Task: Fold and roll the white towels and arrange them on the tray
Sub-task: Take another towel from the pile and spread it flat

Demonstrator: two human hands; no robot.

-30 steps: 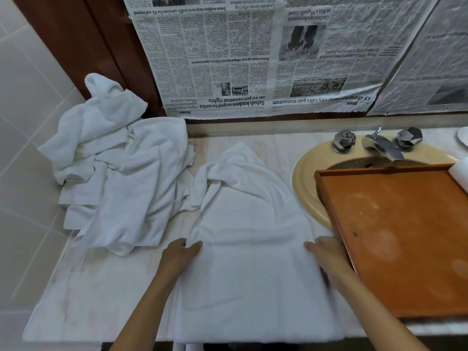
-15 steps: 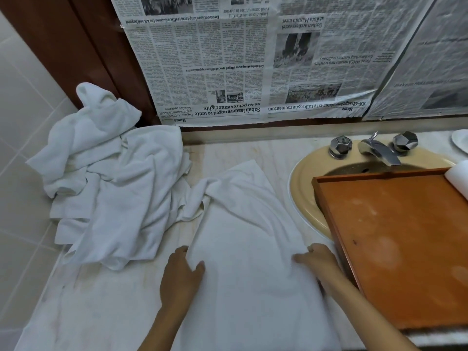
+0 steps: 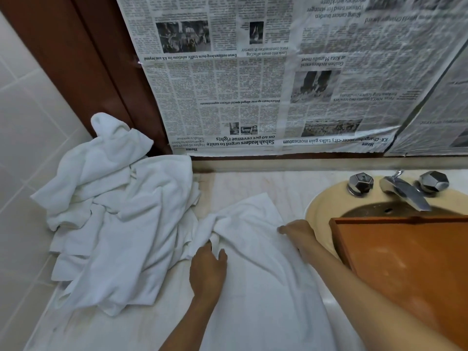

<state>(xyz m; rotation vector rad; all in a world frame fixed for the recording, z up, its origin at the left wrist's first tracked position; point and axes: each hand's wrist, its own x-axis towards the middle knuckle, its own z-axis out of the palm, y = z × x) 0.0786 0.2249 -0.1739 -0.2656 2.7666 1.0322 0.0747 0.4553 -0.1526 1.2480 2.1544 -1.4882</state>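
Observation:
A white towel (image 3: pixel 266 279) lies spread lengthwise on the marble counter, its far left corner bunched up. My left hand (image 3: pixel 208 269) rests flat on the towel's left side, fingertips at the bunched fold. My right hand (image 3: pixel 296 231) touches the towel's far right edge with its fingertips, next to the sink. A heap of crumpled white towels (image 3: pixel 114 224) lies to the left against the wall. The orange wooden tray (image 3: pixel 405 269) sits over the sink at the right; the part of it in view holds nothing.
The beige sink rim (image 3: pixel 319 206) and a chrome faucet (image 3: pixel 405 192) with two knobs are behind the tray. Newspaper (image 3: pixel 253 84) covers the wall above the counter. White wall tiles (image 3: pixel 25 122) close off the left side.
Both hands have slid away from me along the towel's sides toward its far end. The camera has tilted up, so more of the wall shows.

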